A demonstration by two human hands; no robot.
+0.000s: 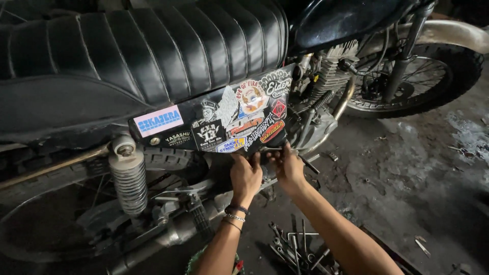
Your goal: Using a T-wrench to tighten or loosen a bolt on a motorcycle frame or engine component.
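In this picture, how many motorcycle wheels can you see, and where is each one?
2: the front wheel at upper right, the rear wheel at lower left, largely hidden behind the shock absorber.

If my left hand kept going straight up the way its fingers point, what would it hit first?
Your left hand already touches the lower edge of the sticker-covered side panel; going on, it would press into that panel, with the black seat above it.

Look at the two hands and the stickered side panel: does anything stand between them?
Nothing visible does. The left hand and right hand already have their fingers at the lower edge of the side panel, under the seat.
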